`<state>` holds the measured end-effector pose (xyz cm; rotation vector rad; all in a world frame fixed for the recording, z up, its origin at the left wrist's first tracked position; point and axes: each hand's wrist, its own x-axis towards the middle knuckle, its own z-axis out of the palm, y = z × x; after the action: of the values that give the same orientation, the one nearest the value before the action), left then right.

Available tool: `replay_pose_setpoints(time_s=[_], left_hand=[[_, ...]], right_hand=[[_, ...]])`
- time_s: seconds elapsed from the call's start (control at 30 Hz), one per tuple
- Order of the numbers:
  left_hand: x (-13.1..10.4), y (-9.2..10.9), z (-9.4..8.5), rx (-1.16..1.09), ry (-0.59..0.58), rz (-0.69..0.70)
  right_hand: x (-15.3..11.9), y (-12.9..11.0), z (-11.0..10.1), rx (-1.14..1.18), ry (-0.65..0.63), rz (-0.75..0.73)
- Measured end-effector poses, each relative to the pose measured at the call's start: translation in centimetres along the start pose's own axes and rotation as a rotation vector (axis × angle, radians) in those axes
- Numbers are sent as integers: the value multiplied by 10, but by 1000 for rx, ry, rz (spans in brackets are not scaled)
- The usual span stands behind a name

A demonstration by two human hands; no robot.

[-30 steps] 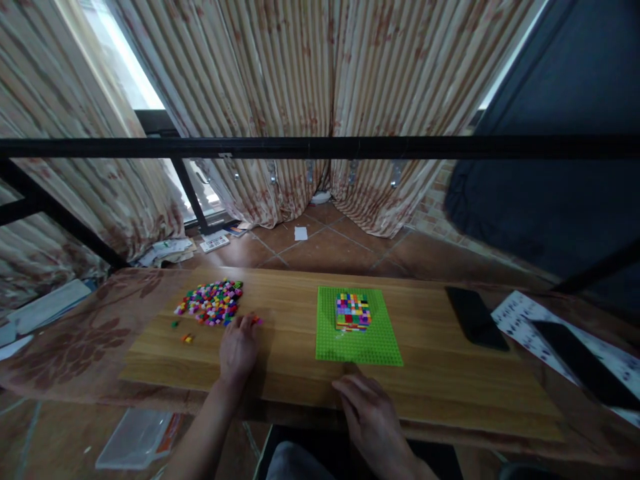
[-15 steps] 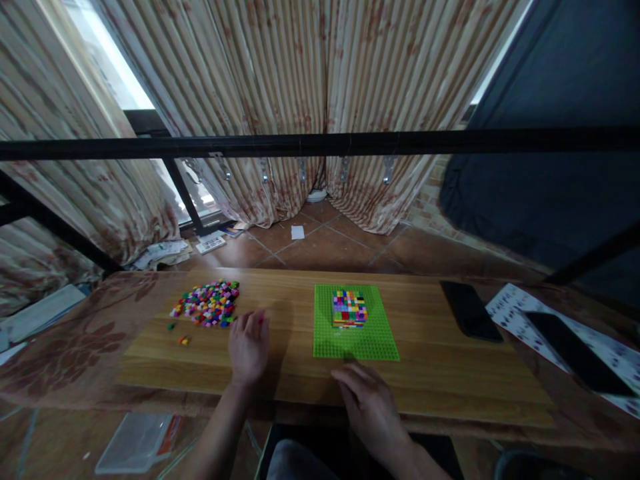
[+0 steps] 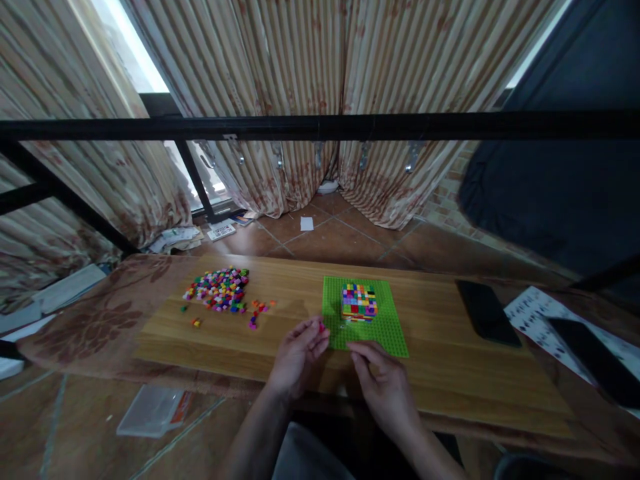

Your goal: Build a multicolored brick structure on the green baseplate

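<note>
A block of many-coloured small bricks (image 3: 359, 302) stands on a green studded baseplate (image 3: 393, 333) on the wooden board. Just off the plate's front left corner, my left hand (image 3: 300, 350) pinches a small pink brick (image 3: 321, 327) between thumb and fingertips. Close by on the right, my right hand (image 3: 383, 380) is at the plate's front edge, its fingers curled with thumb and index near each other; whether anything is between them is too small to tell. Loose bricks (image 3: 220, 289) lie in a pile at the left, with a few others (image 3: 255, 313) nearer the middle.
On the board's right side lies a black phone (image 3: 485, 312). Beyond it are a printed sheet (image 3: 533, 310) and another dark device (image 3: 595, 357). A clear plastic lid or box (image 3: 150, 410) rests on the floor at front left. A black rail (image 3: 300, 127) crosses behind the board.
My left hand has moved right from beside the brick pile to the baseplate, with a pink brick in its fingers. Bricks it was covering now show. My right hand has shifted slightly. The view has tilted.
</note>
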<state>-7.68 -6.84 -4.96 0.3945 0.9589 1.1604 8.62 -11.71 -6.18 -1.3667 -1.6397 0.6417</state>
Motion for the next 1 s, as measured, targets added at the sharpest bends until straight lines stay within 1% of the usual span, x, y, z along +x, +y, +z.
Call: replay_pose_setpoints(time_s=[0.07, 0.13, 0.23, 0.37, 0.57, 0.63, 0.7, 0.8, 0.9, 1.0], left_hand=[[-7, -7, 11, -105, -54, -93], [-11, -10, 20, -138, -87, -130], [-13, -12, 29, -133, -111, -137], [-14, -15, 36, -100, -104, -94], [-11, -19, 45, 41, -66, -31], [-10, -19, 47, 106, -96, -4], [-10, -20, 47, 176, -152, 0], [-11, -24, 46, 288, -195, -6], [-12, -31, 44, 367, -179, 13], [-10, -36, 46, 418, -158, 72]], right_hand=[[7, -6, -4, 32, 38, 17], [13, -11, -9, 43, 59, 23], [19, -13, -13, 27, 66, 27], [22, -9, -16, -37, 55, 3], [26, -6, -24, -171, 15, -51], [28, -6, -27, -215, -27, -100], [28, -4, -30, -265, -71, -165], [25, 0, -32, -329, -97, -236], [20, 5, -32, -371, -100, -249], [18, 5, -33, -402, -100, -226]])
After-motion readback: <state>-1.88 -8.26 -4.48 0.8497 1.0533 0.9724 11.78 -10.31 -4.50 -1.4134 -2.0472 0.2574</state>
